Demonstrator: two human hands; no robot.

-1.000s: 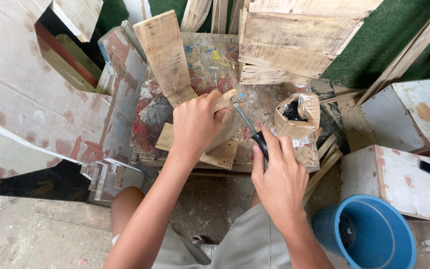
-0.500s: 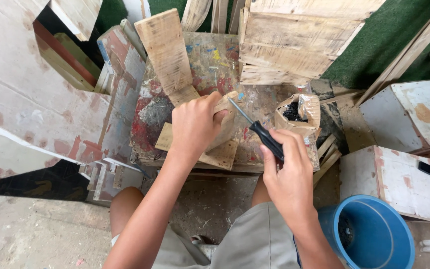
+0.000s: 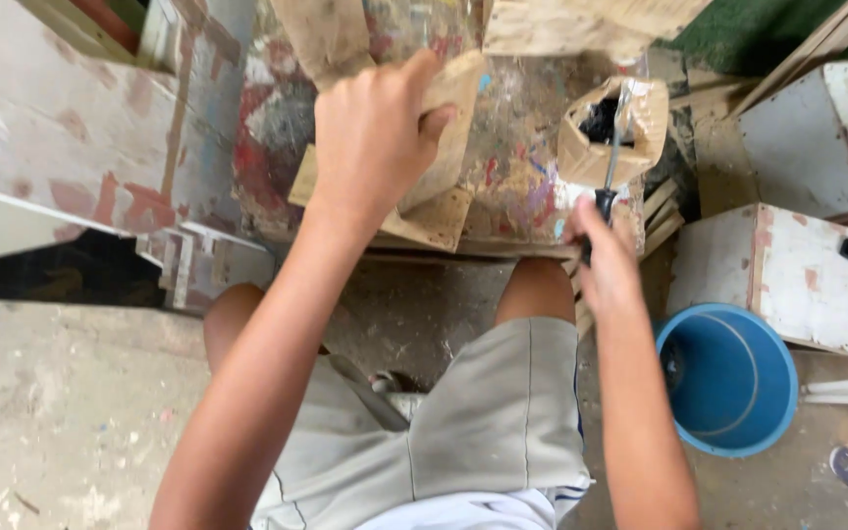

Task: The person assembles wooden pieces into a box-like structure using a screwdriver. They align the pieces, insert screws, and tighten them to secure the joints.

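Observation:
My left hand (image 3: 375,137) grips a small wooden block (image 3: 453,128) that rests on a flat plywood piece (image 3: 434,221) on a paint-stained work surface (image 3: 522,177). My right hand (image 3: 606,260) holds a screwdriver (image 3: 609,172) by its black handle, shaft pointing up into a torn cardboard box (image 3: 606,128) with dark contents. The box stands at the right side of the work surface, right of the block.
A blue bucket (image 3: 728,378) stands on the concrete floor by my right forearm. White-painted wooden boxes (image 3: 787,270) lie to the right, stacked wooden boards (image 3: 581,25) at the top, and a large painted panel (image 3: 61,147) at the left. My knees are under the work surface.
The view has closed in and shifted down. My right hand has moved the screwdriver from the wooden block over to the cardboard box. My left hand keeps hold of the block.

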